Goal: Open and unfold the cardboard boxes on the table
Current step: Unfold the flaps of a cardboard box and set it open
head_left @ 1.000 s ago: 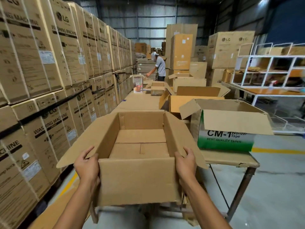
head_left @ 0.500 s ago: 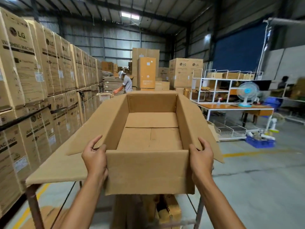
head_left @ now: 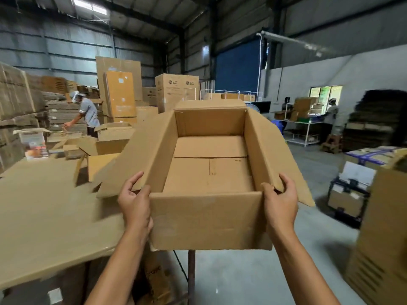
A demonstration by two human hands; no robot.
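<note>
Left hand (head_left: 135, 204) clamped on the near-left corner of the open cardboard box (head_left: 209, 219), thumb up over the rim, fingers wrapped round the side wall. Right hand (head_left: 280, 204) clamped the same way on the near-right corner. Both grips closed on the box, nothing else held.

Box is up in the air, off past the right edge of the worktop (head_left: 44, 216), mostly over the floor (head_left: 242, 278). Top flaps all splayed outward, inside empty, bottom flaps closed flat.

Further left on the worktop: other opened boxes (head_left: 110, 139), flaps up, some tipped. A person in a grey shirt (head_left: 88, 113) bends over stacked cardboard behind them. Frame is blurred at the edges.

Step in hand, as I read it: this box is opened and erected, now being carried off to be set down. Next move calls for a clear spot, level lowering so the splayed flaps don't catch, then letting go with both hands and reaching for another box.
</note>
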